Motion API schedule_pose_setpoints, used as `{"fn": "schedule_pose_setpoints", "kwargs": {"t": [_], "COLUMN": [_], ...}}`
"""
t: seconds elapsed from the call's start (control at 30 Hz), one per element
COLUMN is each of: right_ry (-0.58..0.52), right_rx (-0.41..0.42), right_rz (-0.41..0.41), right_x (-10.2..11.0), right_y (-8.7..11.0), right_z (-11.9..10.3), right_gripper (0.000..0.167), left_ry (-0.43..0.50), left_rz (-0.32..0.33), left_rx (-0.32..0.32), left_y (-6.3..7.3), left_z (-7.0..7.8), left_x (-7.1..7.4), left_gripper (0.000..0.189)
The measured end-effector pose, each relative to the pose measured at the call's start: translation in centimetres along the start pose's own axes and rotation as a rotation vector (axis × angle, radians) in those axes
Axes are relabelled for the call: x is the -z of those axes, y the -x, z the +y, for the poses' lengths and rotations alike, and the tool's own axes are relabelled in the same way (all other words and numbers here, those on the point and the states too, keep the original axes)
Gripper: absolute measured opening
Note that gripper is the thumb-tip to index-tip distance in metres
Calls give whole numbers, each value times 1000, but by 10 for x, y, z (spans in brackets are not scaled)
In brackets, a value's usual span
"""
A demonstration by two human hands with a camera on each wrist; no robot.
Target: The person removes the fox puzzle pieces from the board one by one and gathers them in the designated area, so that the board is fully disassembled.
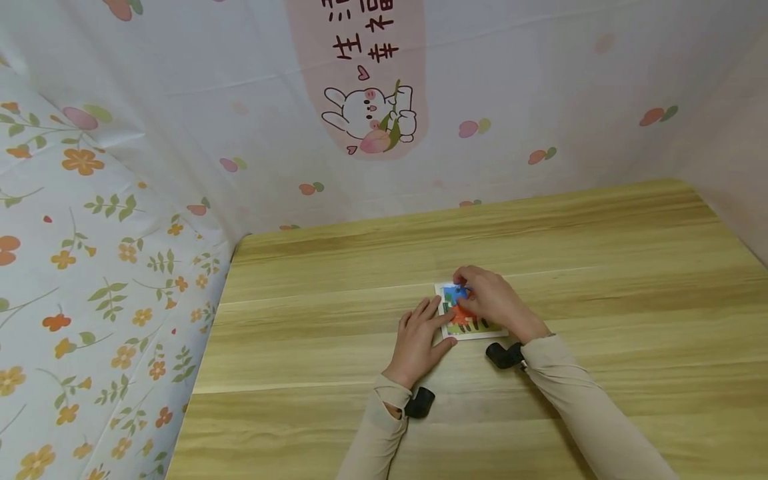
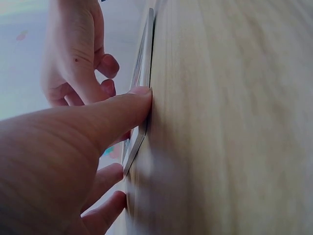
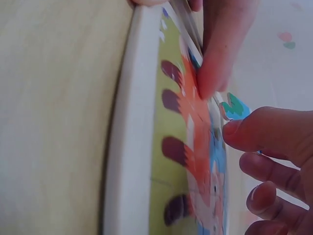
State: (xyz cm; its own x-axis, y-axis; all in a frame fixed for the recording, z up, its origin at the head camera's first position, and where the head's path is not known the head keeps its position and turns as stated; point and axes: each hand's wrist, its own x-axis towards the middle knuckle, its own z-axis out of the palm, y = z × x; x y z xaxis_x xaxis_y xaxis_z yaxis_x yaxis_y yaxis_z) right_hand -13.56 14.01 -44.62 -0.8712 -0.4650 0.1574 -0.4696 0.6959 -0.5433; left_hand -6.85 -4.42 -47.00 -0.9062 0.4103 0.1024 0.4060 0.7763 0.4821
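Left hand (image 1: 420,340): my fingers are lying apart, thumb touching the near edge of the puzzle board (image 3: 128,147), index finger resting on its orange-animal picture (image 3: 198,127).
Right hand (image 1: 491,297): my thumb and fingertips are pinching a blue-green piece (image 3: 236,106).
Puzzle board: lying on the wooden table (image 1: 300,333) beneath my fingertips.

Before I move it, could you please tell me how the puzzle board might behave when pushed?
The puzzle board is probably stiff, given its thick, straight rim. It seems unlikely to roll or tip, lying low on the table. Its pieces might shift, since seams show between them.
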Motion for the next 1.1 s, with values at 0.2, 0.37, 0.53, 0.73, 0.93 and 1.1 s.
{"fn": "schedule_pose_setpoints", "kwargs": {"t": [0.2, 0.37, 0.53, 0.73, 0.93, 1.1], "right_ry": [-9, -10, -10, -41, -60, -52], "right_rx": [-35, -57, -100, -145, -185, -187], "right_rz": [8, 23, 39, 58, 32, 0], "right_x": [11, 23, 36, 49, 53, 46], "right_y": [2, 5, 10, 18, 29, 35], "right_z": [10, 22, 34, 51, 61, 63], "right_gripper": [27, 28, 30, 31, 30, 27], "left_ry": [5, 1, 2, 13, 35, 49], "left_rz": [4, 9, 10, 18, 9, 12], "left_rx": [-4, -7, 0, 6, 18, 12], "left_y": [-4, -8, -12, -12, -5, 1], "left_z": [1, 0, -1, -3, -2, 1], "left_x": [1, 3, 5, 8, 7, 3], "left_gripper": [48, 49, 49, 49, 49, 48]}}
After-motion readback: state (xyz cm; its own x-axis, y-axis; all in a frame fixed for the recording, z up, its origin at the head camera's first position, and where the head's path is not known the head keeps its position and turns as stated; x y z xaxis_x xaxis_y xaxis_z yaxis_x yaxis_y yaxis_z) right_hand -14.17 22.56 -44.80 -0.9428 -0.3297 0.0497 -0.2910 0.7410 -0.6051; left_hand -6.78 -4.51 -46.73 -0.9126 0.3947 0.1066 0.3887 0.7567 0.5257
